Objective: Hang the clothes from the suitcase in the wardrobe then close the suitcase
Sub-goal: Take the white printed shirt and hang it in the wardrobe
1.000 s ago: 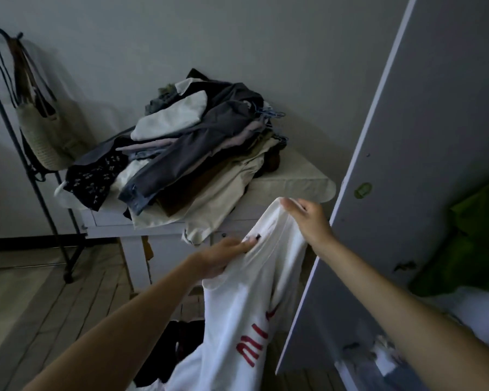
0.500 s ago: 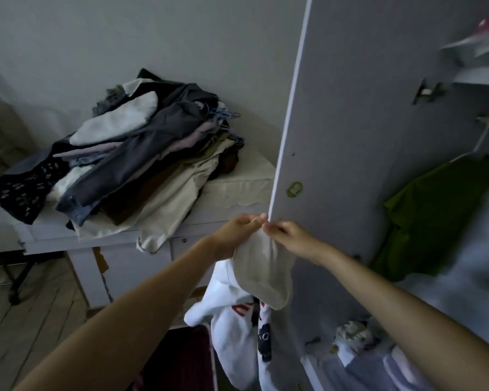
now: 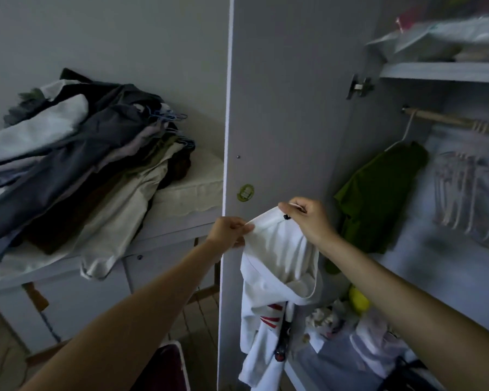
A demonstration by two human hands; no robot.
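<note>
A white t-shirt [image 3: 274,266] with red print hangs in front of the open wardrobe door [image 3: 283,114]. My left hand [image 3: 228,231] pinches its top edge on the left, and my right hand [image 3: 308,218] grips the same edge a little higher on the right. Inside the wardrobe a wooden rail [image 3: 446,121] carries a green garment [image 3: 378,196] on a white hanger and several bare hangers [image 3: 469,190]. A dark red suitcase corner [image 3: 167,368] shows at the bottom edge, mostly hidden by my left arm.
A pile of clothes [image 3: 76,165] with blue hangers lies on a white table [image 3: 164,230] to the left. A shelf [image 3: 441,70] with bagged items sits above the rail. Folded things and a yellow object [image 3: 357,301] crowd the wardrobe floor.
The view has swung right, bringing the wardrobe's inside into sight. My hands, pinched close together half a second ago, have spread apart along the shirt's top edge and moved toward the wardrobe.
</note>
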